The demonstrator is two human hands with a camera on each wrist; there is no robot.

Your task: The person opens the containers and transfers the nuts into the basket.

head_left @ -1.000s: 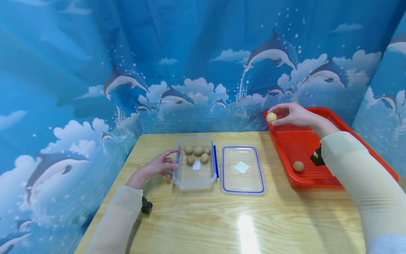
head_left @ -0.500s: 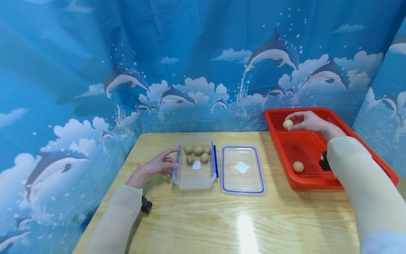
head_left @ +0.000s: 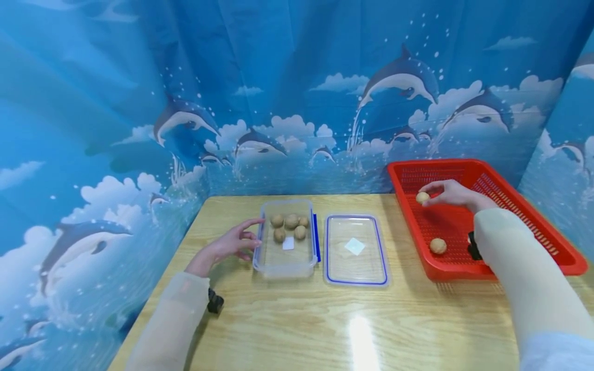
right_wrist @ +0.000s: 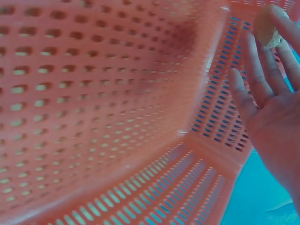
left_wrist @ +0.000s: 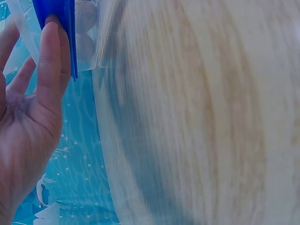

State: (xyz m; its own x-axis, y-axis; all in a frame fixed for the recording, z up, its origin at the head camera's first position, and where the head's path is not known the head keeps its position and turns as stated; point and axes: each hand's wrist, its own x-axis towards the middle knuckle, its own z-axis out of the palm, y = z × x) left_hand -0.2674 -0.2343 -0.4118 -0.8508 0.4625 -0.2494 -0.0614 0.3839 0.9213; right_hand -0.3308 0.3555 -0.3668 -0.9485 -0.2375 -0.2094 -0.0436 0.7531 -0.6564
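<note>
A wood-grain tabletop (head_left: 287,309) spreads below me, glare shining at five o'clock; blue dolphin curtain (head_left: 278,93) surrounds it from nine o'clock through three. At three, in or just above the red basket (head_left: 414,226), my right hand (head_left: 450,195) pinches a walnut (head_left: 423,198); at eight, my left hand (head_left: 227,245), fingers loosely spread, touches a clear box (head_left: 285,268).

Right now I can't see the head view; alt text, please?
Right hand pinches a walnut at the red basket, where another walnut lies. Left hand touches a clear box of five walnuts; a lid lies between box and basket.
</note>
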